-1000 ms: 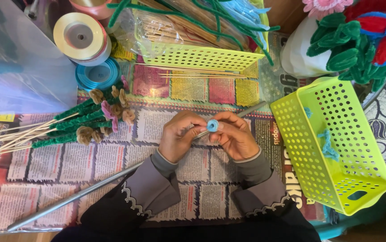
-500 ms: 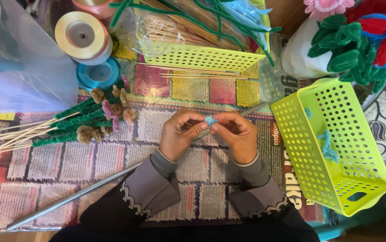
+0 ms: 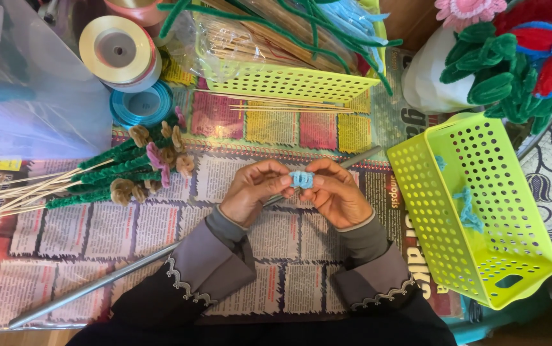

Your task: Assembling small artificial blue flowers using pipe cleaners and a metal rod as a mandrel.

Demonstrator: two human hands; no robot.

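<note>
Both the left hand (image 3: 253, 192) and the right hand (image 3: 337, 192) pinch a small fuzzy light-blue pipe-cleaner coil (image 3: 301, 179) above the newspaper-covered table (image 3: 96, 230), and a loose pinch could let it spring open or drop.

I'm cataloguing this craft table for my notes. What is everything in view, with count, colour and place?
fuzzy wire piece: one, light blue, pinched between both hands.
stemmed flowers: a bunch, green stems with brown and pink heads, on wooden sticks, left of the hands.
metal rod: one, grey, lying diagonally under the hands.
ribbon rolls: cream, blue and pink, top left.
far basket: one, yellow-green, top centre, holding sticks and green wires.
near basket: one, yellow-green, right, with light blue scraps inside.
finished flowers: red, blue, pink with green, top right.
newspaper: covers the table.
left hand: grips the piece.
right hand: grips the piece.
</note>
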